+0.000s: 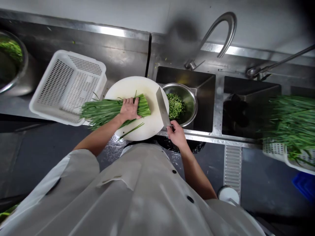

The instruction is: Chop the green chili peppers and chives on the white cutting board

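Left of the frame's centre, the left hand (129, 109) lies with spread fingers on a bunch of long green stalks (104, 110), upon a round white board (140, 84). The right hand (177, 134) has its fingers closed on a grey rectangular metal cleaver (162, 105).

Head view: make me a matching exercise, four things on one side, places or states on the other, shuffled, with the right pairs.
Things
1. Bundle of long green stalks
2. Broad-bladed grey metal cleaver
3. Round shiny metal bowl
4. Curved grey metal faucet

Places or states
A. Holds chopped green pieces
B. Under the left hand
C. Rises behind the sink
D. In the right hand

Pairs: 1-B, 2-D, 3-A, 4-C
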{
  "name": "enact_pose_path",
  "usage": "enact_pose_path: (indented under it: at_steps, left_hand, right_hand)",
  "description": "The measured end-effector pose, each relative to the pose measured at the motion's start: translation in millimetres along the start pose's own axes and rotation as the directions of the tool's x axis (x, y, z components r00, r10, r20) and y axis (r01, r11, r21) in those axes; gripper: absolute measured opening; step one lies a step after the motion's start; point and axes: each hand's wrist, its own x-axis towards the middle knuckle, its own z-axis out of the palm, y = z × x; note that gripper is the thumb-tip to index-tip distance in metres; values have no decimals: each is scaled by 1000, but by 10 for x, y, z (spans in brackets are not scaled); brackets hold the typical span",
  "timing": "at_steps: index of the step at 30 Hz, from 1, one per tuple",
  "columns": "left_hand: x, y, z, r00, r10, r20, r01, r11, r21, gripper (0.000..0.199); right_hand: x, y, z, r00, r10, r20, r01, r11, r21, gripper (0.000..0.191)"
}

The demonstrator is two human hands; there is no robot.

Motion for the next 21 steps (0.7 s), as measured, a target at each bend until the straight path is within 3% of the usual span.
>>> enact_pose_path:
  at_steps: [3, 6, 15, 21]
  left_hand:
    - [92, 390, 4, 1000, 2, -2, -2, 1000, -14, 128]
    - [164, 593, -14, 1000, -15, 16, 15, 1000, -17, 137]
    - [238, 433, -84, 998, -30, 58, 32, 999, -22, 145]
    - [227, 395, -77, 998, -25, 61, 27, 999, -25, 146]
  right_hand:
    - [-71, -13, 12, 994, -93, -62, 72, 956, -285, 36]
    - [-31, -106, 46, 988, -150, 37, 151, 892, -425, 46]
    - [226, -296, 83, 977, -155, 148, 209, 846, -491, 43]
    - [257, -370, 60, 975, -123, 187, 206, 819, -535, 42]
